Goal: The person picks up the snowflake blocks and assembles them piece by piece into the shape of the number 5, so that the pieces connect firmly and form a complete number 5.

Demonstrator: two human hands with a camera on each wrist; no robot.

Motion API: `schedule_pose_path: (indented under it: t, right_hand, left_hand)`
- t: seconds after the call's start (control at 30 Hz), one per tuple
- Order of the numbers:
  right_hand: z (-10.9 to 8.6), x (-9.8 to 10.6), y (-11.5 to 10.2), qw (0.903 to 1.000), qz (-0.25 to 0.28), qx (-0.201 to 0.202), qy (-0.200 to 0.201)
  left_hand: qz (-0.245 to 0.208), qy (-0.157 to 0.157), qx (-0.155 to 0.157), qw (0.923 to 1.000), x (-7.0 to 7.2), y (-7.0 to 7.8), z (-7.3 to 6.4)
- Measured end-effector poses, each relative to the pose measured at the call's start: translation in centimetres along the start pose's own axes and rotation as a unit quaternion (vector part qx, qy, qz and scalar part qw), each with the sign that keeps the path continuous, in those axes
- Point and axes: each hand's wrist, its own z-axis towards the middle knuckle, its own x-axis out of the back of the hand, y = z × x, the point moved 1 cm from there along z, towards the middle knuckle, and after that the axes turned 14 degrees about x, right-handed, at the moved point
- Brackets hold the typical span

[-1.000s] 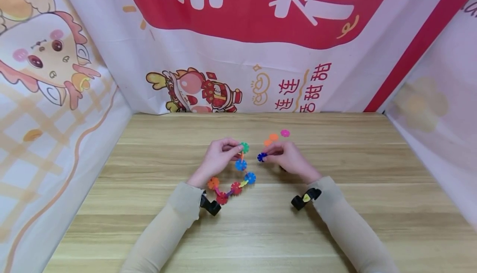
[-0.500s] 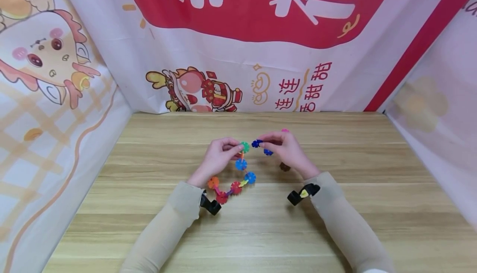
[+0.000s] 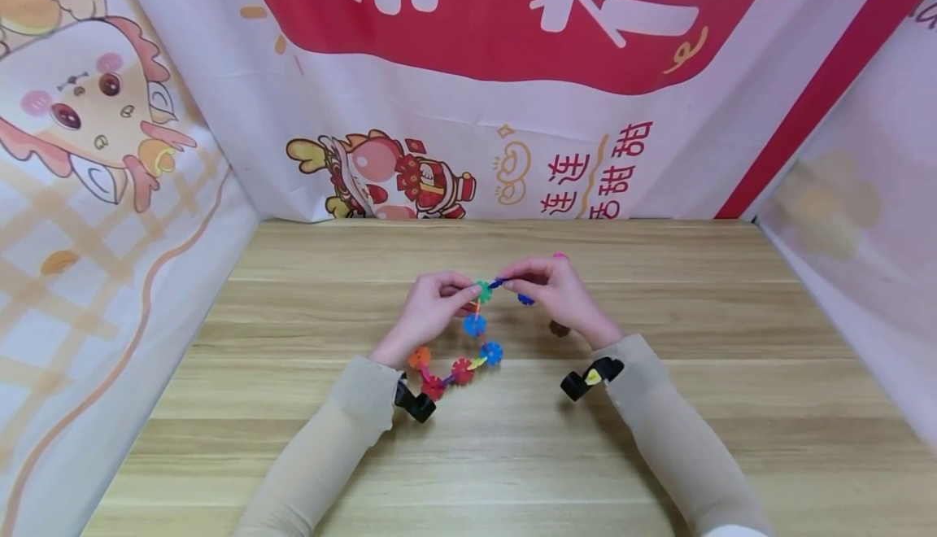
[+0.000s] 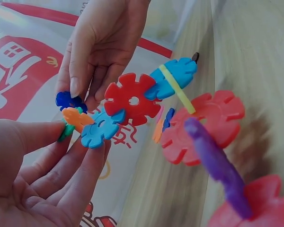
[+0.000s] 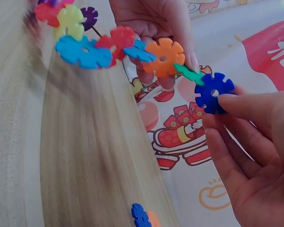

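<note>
My left hand (image 3: 435,307) pinches a green notched plastic disc (image 3: 484,291) at the upper end of a chain of interlocked snowflake discs. Below it, the chain curves through light blue discs (image 3: 475,325) and red discs (image 3: 462,371) to an orange disc (image 3: 420,357) beside the left wrist. Between thumb and fingers, my right hand (image 3: 562,294) holds a dark blue disc (image 5: 213,93), seen nearly edge-on in the head view. Its rim meets the green disc's edge in the right wrist view; whether their slots interlock I cannot tell.
On the wooden table, a loose blue disc (image 3: 525,299) and a brown disc (image 3: 560,328) lie by the right hand, with a pink disc (image 3: 560,256) mostly hidden behind it. Printed cloth hangs at the back and sides.
My right hand has moved left and away from me, bringing the dark blue disc to the green one and turning it edge-on. The left hand stays almost still.
</note>
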Motion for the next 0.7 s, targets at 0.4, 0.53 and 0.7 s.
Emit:
schedule_pose_path:
  t: [0.4,0.53,0.7]
  right_hand:
    - [0.12,-0.02,0.29,0.9998,0.002,-0.001,-0.02]
    - [0.18,0.19,0.32,0.9996,-0.003,-0.005,-0.029]
    - [0.3,0.34,-0.07,0.9991,-0.011,-0.006,-0.041]
  left_hand:
    - [0.005,0.012,0.011,0.9999,-0.18,0.0,-0.34]
    - [0.007,0.009,0.01,0.9999,-0.2,-0.04,-0.33]
    - [0.006,0.007,0.007,0.9999,-0.24,-0.04,-0.27]
